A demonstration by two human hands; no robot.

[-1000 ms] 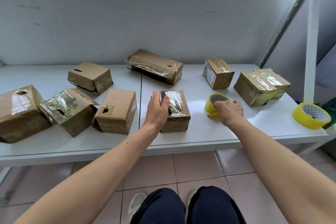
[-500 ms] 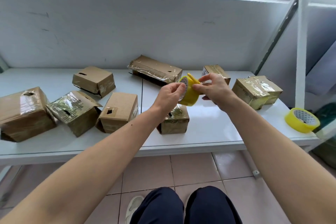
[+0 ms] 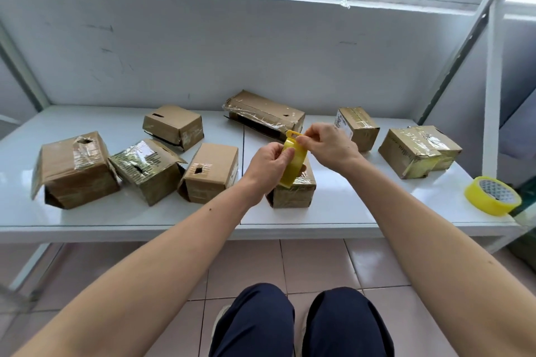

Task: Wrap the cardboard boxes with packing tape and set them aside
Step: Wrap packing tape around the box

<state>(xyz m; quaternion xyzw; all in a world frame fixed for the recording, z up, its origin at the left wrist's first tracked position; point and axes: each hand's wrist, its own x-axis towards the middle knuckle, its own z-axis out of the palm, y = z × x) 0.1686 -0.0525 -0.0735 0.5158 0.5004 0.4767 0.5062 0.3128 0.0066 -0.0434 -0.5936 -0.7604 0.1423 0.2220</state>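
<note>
Both hands are raised above a box (image 3: 293,191): tape roll (image 3: 293,164) gripped by left hand (image 3: 268,166), its end pinched by right hand (image 3: 327,145).

Tape roll (image 3: 293,164) lifted off table, held in left hand (image 3: 268,166) — right hand (image 3: 327,143) now pinching its end.

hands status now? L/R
Left hand: closed, holding the yellow tape roll.
Right hand: closed, fingers pinching the tape's loose end.

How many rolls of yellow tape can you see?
2: one tape roll held up in both hands, left hand and right hand, and a second roll lying at the table's right end.
</note>
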